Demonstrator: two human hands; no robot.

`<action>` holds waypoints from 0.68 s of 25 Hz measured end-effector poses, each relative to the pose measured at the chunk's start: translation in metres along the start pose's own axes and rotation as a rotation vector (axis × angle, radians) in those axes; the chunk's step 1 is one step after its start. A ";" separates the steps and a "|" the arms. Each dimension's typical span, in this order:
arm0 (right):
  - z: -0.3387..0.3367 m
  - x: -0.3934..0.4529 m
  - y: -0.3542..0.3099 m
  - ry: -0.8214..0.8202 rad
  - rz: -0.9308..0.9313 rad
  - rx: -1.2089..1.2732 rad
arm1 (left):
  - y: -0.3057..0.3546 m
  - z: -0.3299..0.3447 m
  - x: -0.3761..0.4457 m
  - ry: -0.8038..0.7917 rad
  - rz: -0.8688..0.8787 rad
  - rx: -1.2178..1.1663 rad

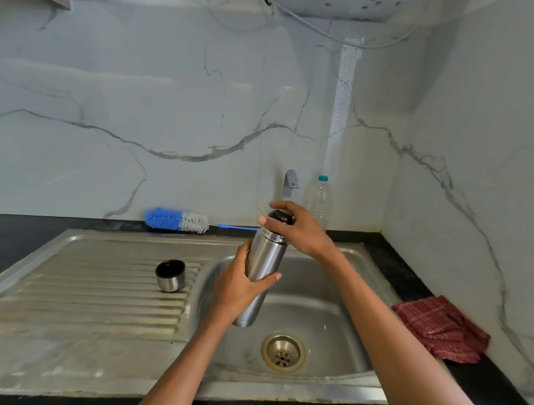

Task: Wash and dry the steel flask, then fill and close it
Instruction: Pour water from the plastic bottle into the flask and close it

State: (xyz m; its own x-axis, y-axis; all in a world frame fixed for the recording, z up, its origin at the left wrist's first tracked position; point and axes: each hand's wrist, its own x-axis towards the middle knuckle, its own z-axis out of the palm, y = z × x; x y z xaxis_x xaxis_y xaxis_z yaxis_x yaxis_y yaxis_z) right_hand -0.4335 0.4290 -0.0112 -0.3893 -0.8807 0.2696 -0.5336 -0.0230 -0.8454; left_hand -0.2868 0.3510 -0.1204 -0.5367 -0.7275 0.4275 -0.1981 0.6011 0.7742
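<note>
both hands [240, 285] grip flask [262, 261], seemingly stoppered.

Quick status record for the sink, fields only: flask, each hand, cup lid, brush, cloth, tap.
flask: steel flask held tilted over the sink basin
left hand: left hand grips the flask body
right hand: right hand grips the dark stopper at its mouth
cup lid: cup lid open end up on the drainboard
brush: bottle brush lying by the wall
cloth: red cloth on the counter, right
tap: tap, no water visible
</note>
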 end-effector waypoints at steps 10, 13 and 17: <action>0.027 -0.010 0.008 -0.012 0.003 0.184 | -0.010 -0.002 -0.004 -0.012 -0.018 -0.047; 0.008 -0.007 0.016 -0.119 0.031 0.527 | -0.012 -0.010 -0.002 -0.092 -0.032 -0.203; 0.006 -0.009 0.017 -0.212 0.038 0.446 | -0.015 -0.005 -0.003 -0.271 0.020 -0.251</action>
State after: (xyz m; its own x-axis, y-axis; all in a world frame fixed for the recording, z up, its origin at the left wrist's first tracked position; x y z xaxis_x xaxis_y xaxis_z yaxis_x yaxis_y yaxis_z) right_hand -0.4343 0.4339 -0.0312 -0.2161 -0.9606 0.1746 -0.1303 -0.1488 -0.9802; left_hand -0.2777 0.3429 -0.1307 -0.7428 -0.5822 0.3306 0.0041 0.4898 0.8718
